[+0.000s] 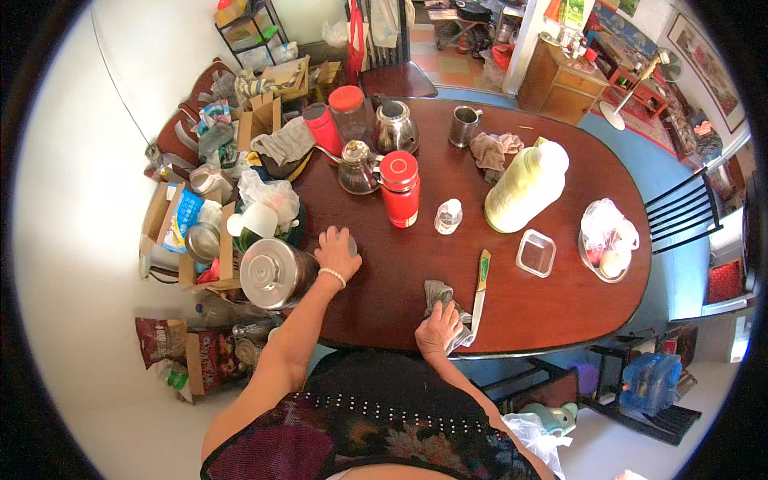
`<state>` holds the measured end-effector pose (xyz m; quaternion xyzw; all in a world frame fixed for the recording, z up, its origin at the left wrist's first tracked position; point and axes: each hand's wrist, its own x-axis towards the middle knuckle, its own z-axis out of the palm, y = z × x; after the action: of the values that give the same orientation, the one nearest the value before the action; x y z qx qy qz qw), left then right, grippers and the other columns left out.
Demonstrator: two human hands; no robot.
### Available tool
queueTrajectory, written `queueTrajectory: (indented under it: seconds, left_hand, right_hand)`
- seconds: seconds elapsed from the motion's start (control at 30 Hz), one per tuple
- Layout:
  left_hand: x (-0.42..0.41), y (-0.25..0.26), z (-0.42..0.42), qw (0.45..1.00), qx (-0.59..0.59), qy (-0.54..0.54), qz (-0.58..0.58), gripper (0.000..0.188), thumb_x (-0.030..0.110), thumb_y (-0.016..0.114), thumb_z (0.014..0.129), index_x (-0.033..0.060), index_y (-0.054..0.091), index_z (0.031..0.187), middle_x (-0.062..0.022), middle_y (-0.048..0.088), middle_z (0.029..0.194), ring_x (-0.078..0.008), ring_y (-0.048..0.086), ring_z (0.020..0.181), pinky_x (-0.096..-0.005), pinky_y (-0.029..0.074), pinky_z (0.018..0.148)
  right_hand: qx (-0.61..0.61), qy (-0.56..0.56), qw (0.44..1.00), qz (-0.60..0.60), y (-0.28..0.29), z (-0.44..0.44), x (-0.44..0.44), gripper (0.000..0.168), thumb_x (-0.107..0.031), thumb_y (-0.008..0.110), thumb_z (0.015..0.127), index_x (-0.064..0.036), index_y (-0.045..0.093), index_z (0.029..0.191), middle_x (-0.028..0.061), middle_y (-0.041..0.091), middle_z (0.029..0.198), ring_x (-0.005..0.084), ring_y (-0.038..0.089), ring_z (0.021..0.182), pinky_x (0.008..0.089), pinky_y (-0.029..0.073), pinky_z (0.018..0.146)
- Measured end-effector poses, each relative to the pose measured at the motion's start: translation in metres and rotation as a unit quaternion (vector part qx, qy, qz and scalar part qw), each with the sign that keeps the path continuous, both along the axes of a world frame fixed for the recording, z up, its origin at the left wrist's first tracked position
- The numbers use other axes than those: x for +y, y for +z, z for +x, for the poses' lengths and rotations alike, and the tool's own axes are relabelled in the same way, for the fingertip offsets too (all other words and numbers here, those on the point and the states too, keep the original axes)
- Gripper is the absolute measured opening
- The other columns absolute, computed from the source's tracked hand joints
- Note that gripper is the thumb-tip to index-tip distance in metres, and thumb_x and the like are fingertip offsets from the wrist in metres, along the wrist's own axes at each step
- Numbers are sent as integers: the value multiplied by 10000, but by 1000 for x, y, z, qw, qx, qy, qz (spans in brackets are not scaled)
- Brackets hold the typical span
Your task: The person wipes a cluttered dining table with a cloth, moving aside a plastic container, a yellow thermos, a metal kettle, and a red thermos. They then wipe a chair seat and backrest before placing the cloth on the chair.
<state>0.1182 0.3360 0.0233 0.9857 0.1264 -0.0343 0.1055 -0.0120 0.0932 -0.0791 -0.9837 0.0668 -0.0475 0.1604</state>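
On the left side of the dark wooden table (384, 300), my left hand (337, 257) has its fingers around a small greyish round object (353, 245), mostly hidden beneath it. Close by stands a lidded stainless steel canister (270, 273). Near the front edge my right hand (440, 332) grips a crumpled grey cloth (438, 292) against the tabletop. Just right of that cloth lies a knife (478, 306), its handle pointing away from me and its blade end beside the cloth.
Beyond my hands stand a red thermos flask (401, 195), a small bottle (449, 217), metal kettles (396, 127) and a pale yellow jug (522, 189). A clear container (536, 253) and a bowl with bagged food (607, 249) are at right. Boxes (227, 255) crowd the left.
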Motion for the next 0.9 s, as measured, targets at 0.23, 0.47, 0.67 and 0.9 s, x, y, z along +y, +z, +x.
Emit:
queueTrajectory:
  seconds: [0.23,0.47,0.67,0.9]
  left_hand:
    - [-19,42,-33,996,55,-60,32,949,469,807,644,146,368,1419,-160,363,1437,-390,372,1290,-579,370,974]
    - [-58,119,121,937,-230,-261,-45,935,376,860,580,54,432,1346,-196,506,1246,-379,514,1143,-437,446,962]
    - [-59,126,152,955,-82,-284,-38,757,287,836,605,63,502,1247,-225,537,1080,-399,556,1031,-474,488,860]
    - [8,118,142,936,-114,-330,-55,746,261,845,573,73,527,1221,-202,551,1050,-389,552,1004,-443,460,890]
  right_hand:
    - [7,10,1000,-5,-1,0,-1,553,-169,599,758,-61,484,1289,216,429,1389,357,412,1240,560,308,960]
    - [-2,-2,1000,-19,1,0,1,529,-166,598,757,-66,505,1268,203,451,1373,355,423,1235,561,310,985]
    - [-8,-7,1000,-28,-3,0,2,524,-178,609,761,-76,516,1266,197,461,1376,353,440,1229,563,315,978]
    - [1,-19,999,-42,-8,-1,3,549,-186,615,754,-84,507,1282,190,452,1393,361,440,1231,580,320,986]
